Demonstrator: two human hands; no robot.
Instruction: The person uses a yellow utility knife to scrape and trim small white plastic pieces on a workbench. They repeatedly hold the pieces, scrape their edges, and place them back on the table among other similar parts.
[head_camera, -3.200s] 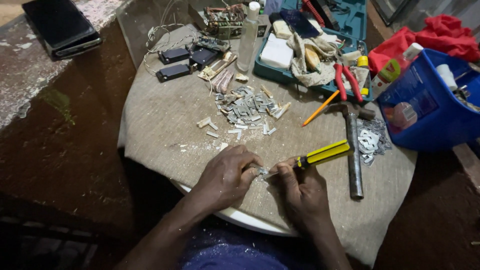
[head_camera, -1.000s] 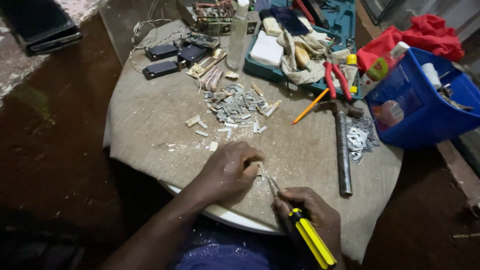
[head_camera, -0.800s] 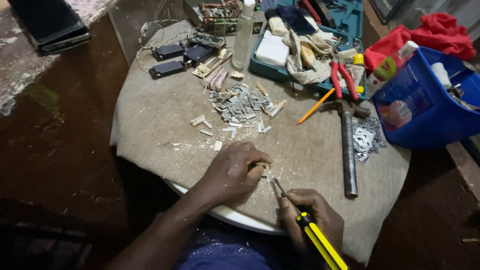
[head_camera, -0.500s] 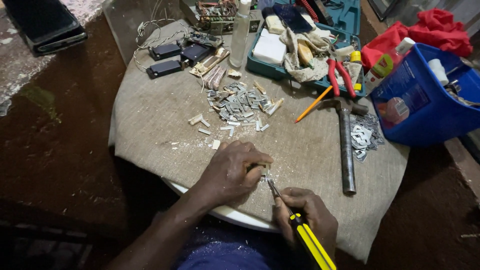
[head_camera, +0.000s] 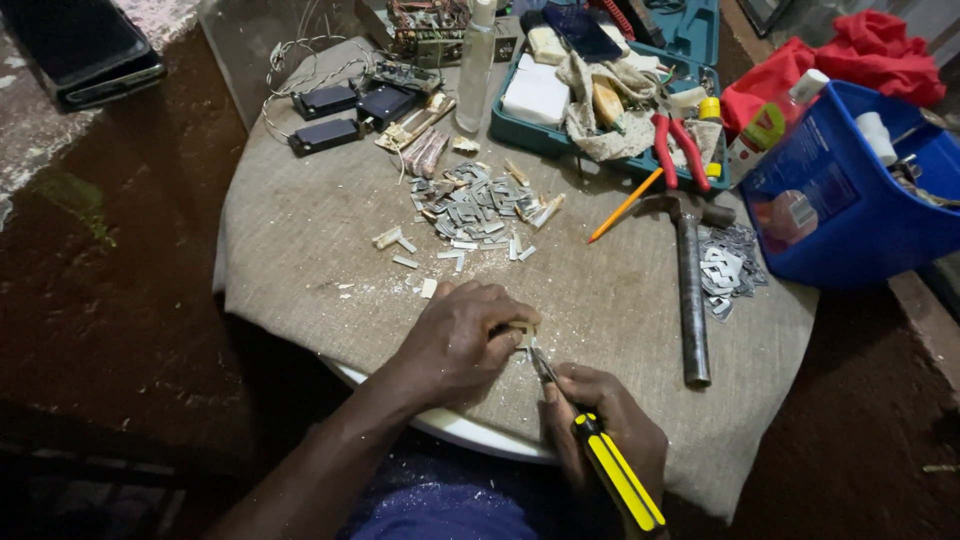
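on the cloth-covered table (head_camera: 300, 280), left hand (head_camera: 462, 340) pinches a small piece (head_camera: 520, 333); right hand (head_camera: 605, 425) clenches a screwdriver (head_camera: 600, 460).

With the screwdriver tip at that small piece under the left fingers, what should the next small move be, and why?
Probably a gentle pry with the screwdriver. The right hand already has its tip against the small pale piece, which the left hand pins to the cloth-covered table, so the piece is braced. How the tip sits in it is too small to tell.

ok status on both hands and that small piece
Left hand pins small tan piece on cloth. Right hand grips yellow-black screwdriver, tip at piece. Hammer lies clear.
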